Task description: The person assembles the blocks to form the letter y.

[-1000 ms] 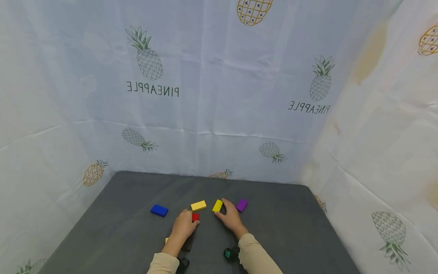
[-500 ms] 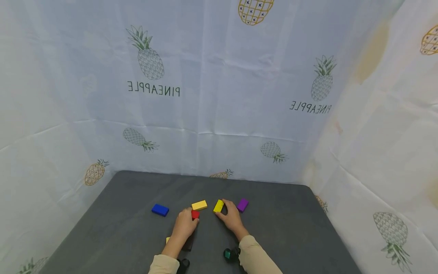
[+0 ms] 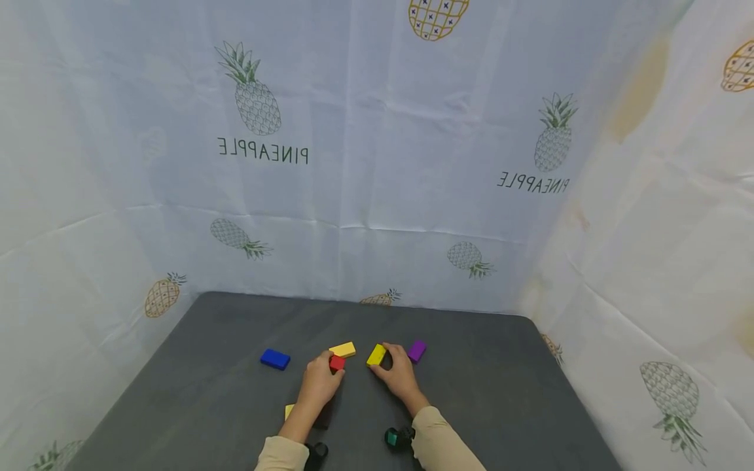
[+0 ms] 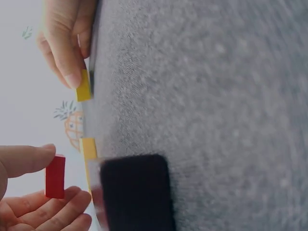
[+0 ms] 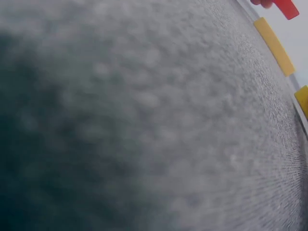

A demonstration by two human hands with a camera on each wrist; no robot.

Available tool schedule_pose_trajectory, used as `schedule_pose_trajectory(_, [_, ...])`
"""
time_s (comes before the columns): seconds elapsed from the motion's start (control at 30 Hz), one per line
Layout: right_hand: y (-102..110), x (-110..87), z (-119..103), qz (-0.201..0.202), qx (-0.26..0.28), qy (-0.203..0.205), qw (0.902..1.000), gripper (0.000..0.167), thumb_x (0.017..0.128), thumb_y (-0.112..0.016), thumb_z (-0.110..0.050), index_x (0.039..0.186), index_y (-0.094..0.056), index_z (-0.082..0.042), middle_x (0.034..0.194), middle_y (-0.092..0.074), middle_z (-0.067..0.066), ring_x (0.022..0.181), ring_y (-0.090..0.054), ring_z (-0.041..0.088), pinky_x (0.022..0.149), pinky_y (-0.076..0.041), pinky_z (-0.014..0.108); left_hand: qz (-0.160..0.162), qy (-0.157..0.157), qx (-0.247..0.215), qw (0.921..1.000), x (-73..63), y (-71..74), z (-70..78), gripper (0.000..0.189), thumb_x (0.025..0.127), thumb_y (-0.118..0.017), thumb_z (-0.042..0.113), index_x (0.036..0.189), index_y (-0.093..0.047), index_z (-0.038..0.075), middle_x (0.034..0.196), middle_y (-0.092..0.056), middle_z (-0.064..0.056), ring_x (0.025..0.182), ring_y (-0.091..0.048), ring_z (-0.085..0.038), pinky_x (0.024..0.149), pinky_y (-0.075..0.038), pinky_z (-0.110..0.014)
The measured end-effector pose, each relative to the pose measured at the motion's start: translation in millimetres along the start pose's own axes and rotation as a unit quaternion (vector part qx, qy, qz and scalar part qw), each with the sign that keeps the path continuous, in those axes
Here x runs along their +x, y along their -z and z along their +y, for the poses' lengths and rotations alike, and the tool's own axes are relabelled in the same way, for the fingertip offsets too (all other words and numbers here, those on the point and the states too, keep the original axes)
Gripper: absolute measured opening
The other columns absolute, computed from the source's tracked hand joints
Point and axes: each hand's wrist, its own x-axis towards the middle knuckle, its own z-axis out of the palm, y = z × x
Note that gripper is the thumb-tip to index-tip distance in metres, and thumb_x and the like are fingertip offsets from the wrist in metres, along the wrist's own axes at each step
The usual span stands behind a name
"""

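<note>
My left hand (image 3: pixel 319 382) grips a small red block (image 3: pixel 337 363) between thumb and fingers. In the left wrist view this red block (image 4: pixel 55 176) is held off the dark tabletop. My right hand (image 3: pixel 398 374) pinches a bright yellow block (image 3: pixel 376 355) between thumb and forefinger, and the block lies on the table. A pale yellow block (image 3: pixel 343 350) sits just beyond the red one. Beneath my left forearm a dark block (image 3: pixel 323 417) shows partly; it looms large as a dark block (image 4: pixel 137 192) in the left wrist view. My right hand is outside the right wrist view.
A blue block (image 3: pixel 275 359) lies left of my left hand, a purple block (image 3: pixel 417 352) right of my right hand. Another pale yellow block (image 3: pixel 288 411) peeks out left of my left forearm. A pineapple-print curtain (image 3: pixel 377 196) stands behind the grey table (image 3: pixel 483 392).
My left hand has raised the red block and shifted it slightly forward, nearer the pale yellow block. My right hand and the bright yellow block stay almost where they were.
</note>
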Motion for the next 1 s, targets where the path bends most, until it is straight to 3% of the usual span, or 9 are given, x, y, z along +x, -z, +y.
schedule_pose_trajectory(0.43, [6.0,-15.1,-0.3,0.023,-0.004,-0.016,0.9996,0.057,0.082,-0.073,-0.029,0.13,-0.054,-0.002,0.124,-0.054,0.015,0.115,-0.054,0.033,0.1,-0.042,0.052,-0.007,-0.017,-0.009,0.9998,-6.5,-3.8,11.2,0.044,0.078,-0.076,0.012,0.114,-0.059,-0.007,0.101,-0.066,-0.022,0.086,-0.063,-0.031,0.075,-0.053,-0.044])
schedule_pose_trajectory(0.7, [16.0,-22.1,1.3,0.053,-0.021,0.019,0.9982,0.056,0.082,-0.074,-0.026,0.128,-0.056,-0.001,0.122,-0.056,0.015,0.112,-0.055,0.032,0.096,-0.043,0.052,-0.017,-0.032,-0.008,0.9993,-8.3,-10.9,16.2,0.043,0.079,-0.076,0.013,0.114,-0.06,-0.006,0.098,-0.066,-0.018,0.081,-0.062,-0.027,0.071,-0.052,-0.041])
schedule_pose_trajectory(1.0, [28.5,-29.1,6.9,0.082,-0.032,0.047,0.995,0.055,0.08,-0.075,-0.023,0.125,-0.057,0.002,0.121,-0.057,0.018,0.11,-0.055,0.034,0.095,-0.043,0.052,-0.012,-0.048,-0.012,0.9987,-10.3,-22.9,24.2,0.044,0.076,-0.078,0.012,0.113,-0.062,-0.006,0.099,-0.067,-0.019,0.084,-0.064,-0.03,0.073,-0.053,-0.043])
